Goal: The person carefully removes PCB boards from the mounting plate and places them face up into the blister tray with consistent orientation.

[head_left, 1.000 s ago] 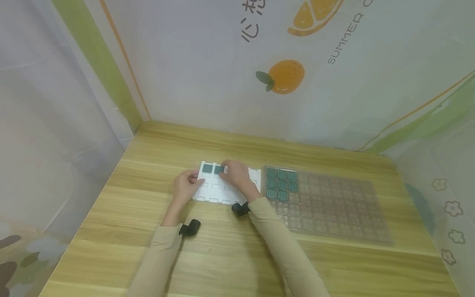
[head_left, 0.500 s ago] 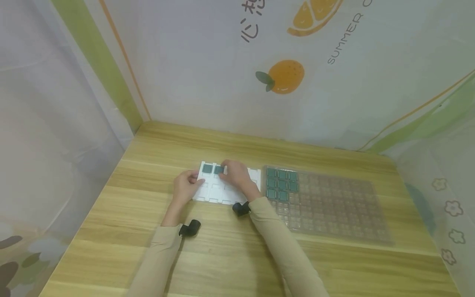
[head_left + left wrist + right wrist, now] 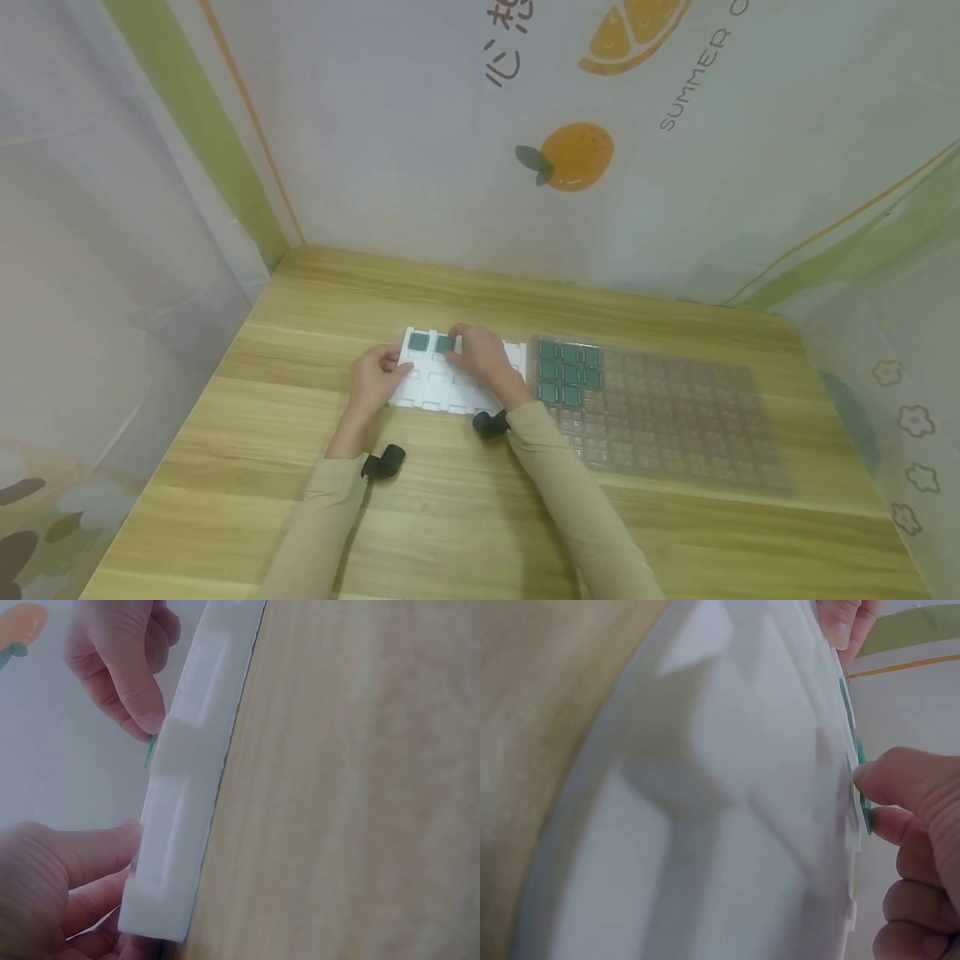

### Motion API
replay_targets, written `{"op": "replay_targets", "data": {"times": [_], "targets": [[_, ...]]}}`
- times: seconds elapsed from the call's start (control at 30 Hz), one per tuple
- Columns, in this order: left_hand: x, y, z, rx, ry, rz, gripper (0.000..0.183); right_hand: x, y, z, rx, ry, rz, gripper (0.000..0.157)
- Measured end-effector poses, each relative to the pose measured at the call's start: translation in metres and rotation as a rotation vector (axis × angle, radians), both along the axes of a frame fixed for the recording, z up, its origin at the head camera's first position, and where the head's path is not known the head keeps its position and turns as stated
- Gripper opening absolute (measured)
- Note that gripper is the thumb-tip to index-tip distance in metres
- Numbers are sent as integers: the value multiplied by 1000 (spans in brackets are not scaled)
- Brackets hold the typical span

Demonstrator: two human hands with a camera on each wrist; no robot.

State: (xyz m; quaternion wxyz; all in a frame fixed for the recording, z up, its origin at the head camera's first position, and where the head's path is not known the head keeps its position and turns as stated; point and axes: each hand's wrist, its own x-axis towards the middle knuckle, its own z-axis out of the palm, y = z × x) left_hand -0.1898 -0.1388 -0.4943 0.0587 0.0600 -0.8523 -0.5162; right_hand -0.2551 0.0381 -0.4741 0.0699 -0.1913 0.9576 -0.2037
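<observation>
A white tray (image 3: 431, 387) with rows of square recesses lies in front of me in the head view. My left hand (image 3: 372, 379) grips its left edge, thumb on top and fingers at the side. One small green square plate (image 3: 418, 342) sits in the far-left recess. Beside it, my right hand (image 3: 482, 354) pinches a second green square plate (image 3: 443, 343) at the far row. The right wrist view shows thumb and index finger on this green plate (image 3: 866, 816), close at the tray's surface. My right hand covers part of the tray's far right side.
Right of the white tray lies a long clear plastic tray (image 3: 675, 417); several green square plates (image 3: 571, 373) fill recesses at its far-left corner. Both trays rest on a wooden table (image 3: 442, 517). A printed curtain (image 3: 420, 167) hangs behind the table's back edge.
My right wrist has shifted very slightly right, and the pinched green plate with it. My left hand keeps its grip on the white tray's edge.
</observation>
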Motion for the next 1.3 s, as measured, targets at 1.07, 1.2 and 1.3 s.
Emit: {"op": "replay_targets", "data": {"times": [1.07,1.2,1.3], "targets": [[1,2,-1,-25,5,17,32,15,39,10,-11,32,-50,33],[0,1,-1,-28,0,19,33,18,46,9,-57,41,-42,32],[0,1,-2,-33,7,22,33,20,52,10,-77,46,-39,31]]}}
